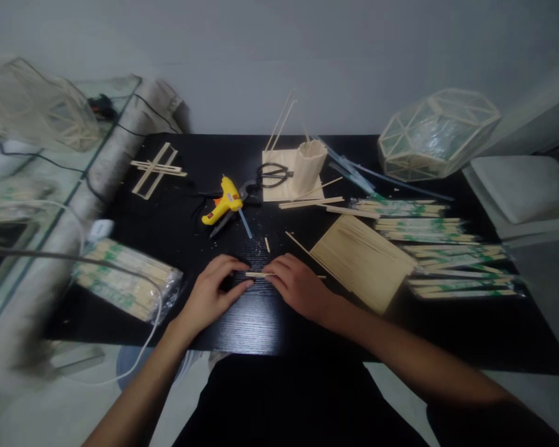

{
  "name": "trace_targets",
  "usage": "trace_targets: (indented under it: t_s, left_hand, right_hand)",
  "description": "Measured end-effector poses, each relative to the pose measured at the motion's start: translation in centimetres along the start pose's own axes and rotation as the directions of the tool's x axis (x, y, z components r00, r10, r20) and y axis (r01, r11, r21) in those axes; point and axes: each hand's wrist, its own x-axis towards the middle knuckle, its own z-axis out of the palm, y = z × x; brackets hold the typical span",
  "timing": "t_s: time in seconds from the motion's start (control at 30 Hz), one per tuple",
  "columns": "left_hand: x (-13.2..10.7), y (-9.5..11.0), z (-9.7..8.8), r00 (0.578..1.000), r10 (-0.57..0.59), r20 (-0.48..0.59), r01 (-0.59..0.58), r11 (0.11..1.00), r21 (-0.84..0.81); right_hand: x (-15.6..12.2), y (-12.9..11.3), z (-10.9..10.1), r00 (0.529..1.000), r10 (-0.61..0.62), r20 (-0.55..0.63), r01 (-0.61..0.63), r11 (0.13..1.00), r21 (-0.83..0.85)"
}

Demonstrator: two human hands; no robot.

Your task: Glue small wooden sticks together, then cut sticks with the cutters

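Observation:
Both my hands rest on the black table [270,323] near its front edge. My left hand [214,292] and my right hand [298,285] pinch the two ends of a short thin wooden stick [257,274] lying flat between them. Fingers of both hands are curled around the stick. A flat panel of glued sticks [363,261] lies just right of my right hand. A tiny stick offcut [267,244] sits just beyond my fingers.
A yellow glue gun [223,202], black scissors [274,174] and a stick-built cup [310,166] lie mid-table. Wrapped chopstick packs [447,254] spread at right, a bagged bundle [125,279] at left. A faceted stick dome [438,133] sits back right, a crossed stick frame [156,169] back left.

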Motion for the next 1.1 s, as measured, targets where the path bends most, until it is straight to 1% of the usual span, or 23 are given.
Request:
trace_targets:
  t_s: [0.1,0.17,0.23,0.33,0.4,0.47,0.53,0.6,0.67,0.77,0.83,0.93,1.1]
  left_hand:
    - [0.9,0.7,-0.3,0.998,-0.06,0.024,0.061,0.995,-0.075]
    - [1.9,1.5,-0.3,0.997,-0.075,0.03,0.078,0.991,-0.111]
    - [3.2,2.5,-0.1,0.995,-0.088,0.05,0.095,0.984,-0.151]
    - [5.6,4.1,0.5,0.988,-0.12,0.096,0.14,0.959,-0.248]
    - [7.2,5.0,1.1,0.98,-0.111,0.166,0.157,0.942,-0.297]
    - [8.5,5.6,1.9,0.973,-0.097,0.21,0.165,0.929,-0.331]
    - [9.3,5.9,2.6,0.97,-0.099,0.224,0.174,0.921,-0.348]
    - [9.6,6.0,3.3,0.968,-0.108,0.228,0.191,0.903,-0.385]
    - [9.5,5.9,3.8,0.967,-0.125,0.224,0.216,0.865,-0.452]
    - [9.1,5.9,4.1,0.967,-0.155,0.201,0.243,0.798,-0.552]
    - [8.9,5.9,4.1,0.967,-0.165,0.196,0.251,0.767,-0.591]
    - [8.8,5.9,4.1,0.963,-0.17,0.208,0.264,0.747,-0.61]
    - [8.9,5.9,4.0,0.961,-0.171,0.219,0.272,0.737,-0.619]
  right_hand:
    - [0.3,-0.6,-1.2,0.988,0.155,-0.012,-0.152,0.98,0.13]
    - [0.5,-1.0,-2.3,0.966,0.256,-0.025,-0.246,0.947,0.206]
    - [0.6,-1.2,-3.4,0.942,0.335,-0.037,-0.312,0.909,0.276]
    - [0.5,-0.9,-4.7,0.916,0.4,-0.044,-0.351,0.848,0.398]
    - [0.2,-0.4,-5.3,0.909,0.414,-0.051,-0.347,0.819,0.457]
    - [-0.2,0.3,-5.7,0.902,0.426,-0.07,-0.34,0.801,0.494]
    - [-0.6,0.9,-5.8,0.894,0.441,-0.085,-0.336,0.782,0.524]
    - [-0.9,1.4,-5.8,0.885,0.457,-0.09,-0.336,0.761,0.556]
    - [-1.1,1.6,-5.7,0.881,0.466,-0.084,-0.335,0.739,0.584]
    - [-1.2,1.6,-5.5,0.88,0.47,-0.07,-0.34,0.726,0.597]
    - [-1.1,1.5,-5.4,0.876,0.478,-0.063,-0.352,0.724,0.592]
    - [-1.1,1.4,-5.4,0.871,0.49,-0.049,-0.368,0.714,0.596]
    - [-1.2,1.4,-5.4,0.88,0.474,-0.033,-0.358,0.707,0.61]
